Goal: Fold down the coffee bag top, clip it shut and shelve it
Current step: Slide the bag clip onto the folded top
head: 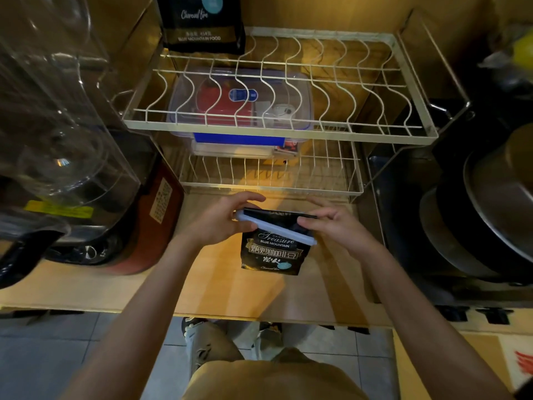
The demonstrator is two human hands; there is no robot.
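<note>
In the head view, the coffee bag (271, 252) stands on the bench (115, 287) with its top folded. The left hand (222, 220) holds the clip (274, 228) end; the right hand (328, 223) pinches the fold. The clipping step seems in hand; next, press the clip fully closed, then lift the bag to the wire shelf (277, 131).

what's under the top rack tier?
A clear lidded container with red and blue items inside sits on the lower tier beneath the top wire rack. Its exact contents are unreadable.

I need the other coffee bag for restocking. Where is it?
In the head view, the second coffee bag stands upper left, at the back-left corner of the wire rack's top tier.
</note>
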